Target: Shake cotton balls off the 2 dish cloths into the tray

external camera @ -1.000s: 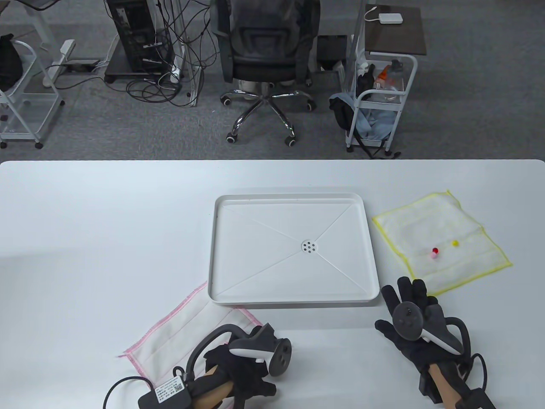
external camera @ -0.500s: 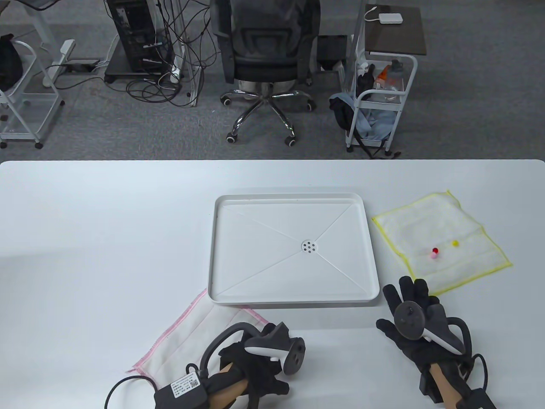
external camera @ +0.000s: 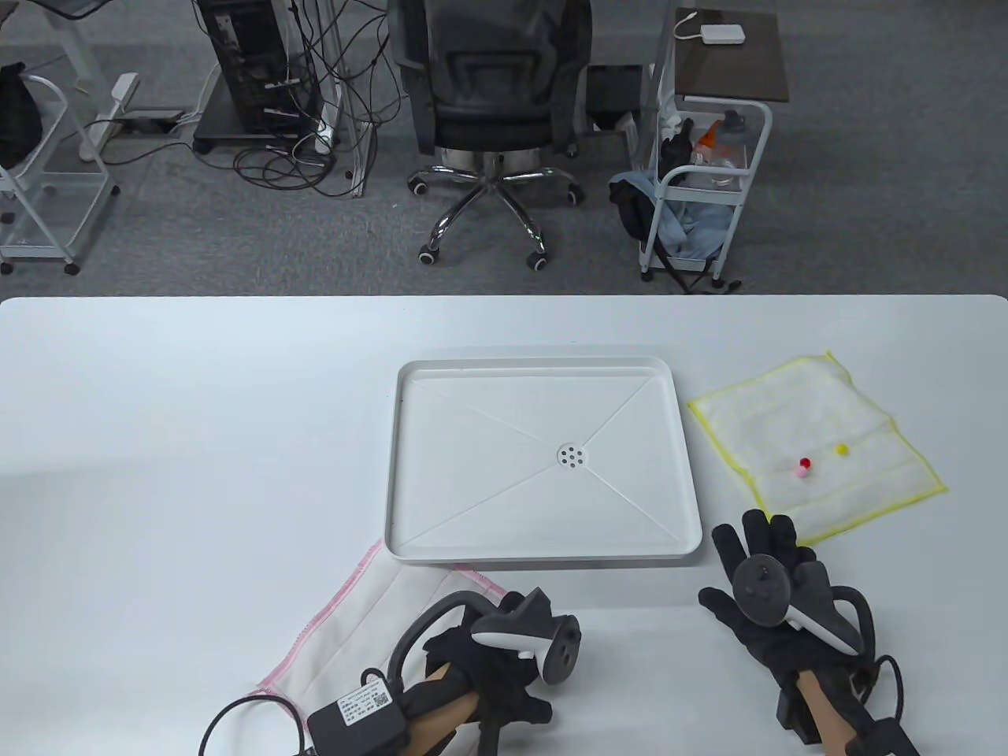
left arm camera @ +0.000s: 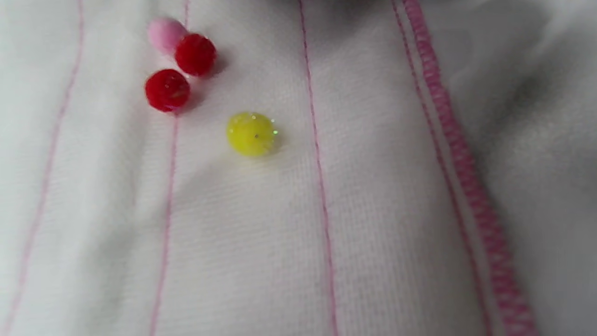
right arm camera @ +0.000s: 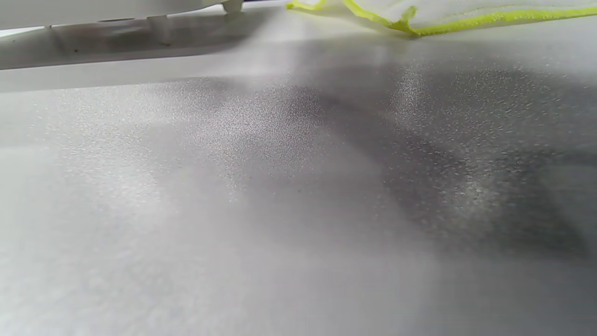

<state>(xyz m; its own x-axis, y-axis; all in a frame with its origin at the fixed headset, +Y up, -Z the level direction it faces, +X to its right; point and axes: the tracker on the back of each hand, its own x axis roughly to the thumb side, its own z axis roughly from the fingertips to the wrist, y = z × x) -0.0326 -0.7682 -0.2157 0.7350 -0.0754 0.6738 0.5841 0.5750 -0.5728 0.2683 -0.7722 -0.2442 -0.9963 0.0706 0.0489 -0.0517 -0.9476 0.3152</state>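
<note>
A white tray (external camera: 543, 556) lies mid-table with nothing in it. The pink-edged dish cloth (external camera: 370, 606) lies rumpled at its near left corner, and my left hand (external camera: 492, 681) grips the cloth's near right part with curled fingers. In the left wrist view that cloth (left arm camera: 373, 210) carries a pink ball (left arm camera: 164, 33), two red balls (left arm camera: 195, 54) and a yellow ball (left arm camera: 251, 133). The yellow-edged cloth (external camera: 787, 409) lies flat right of the tray with a red ball (external camera: 805, 462), a pink ball (external camera: 802, 473) and a yellow ball (external camera: 843, 450). My right hand (external camera: 748, 563) rests flat on the table, fingers spread, just short of that cloth's near corner.
The right wrist view shows bare tabletop, the tray's underside (right arm camera: 116, 11) and the yellow hem (right arm camera: 466, 19). A black box and cable (external camera: 358, 713) hang at my left forearm. An office chair (external camera: 492, 118) and a cart (external camera: 701, 197) stand beyond the table's far edge.
My left hand has slid to the right along the table's near side and dragged the pink-edged cloth with it. The right hand has barely shifted.
</note>
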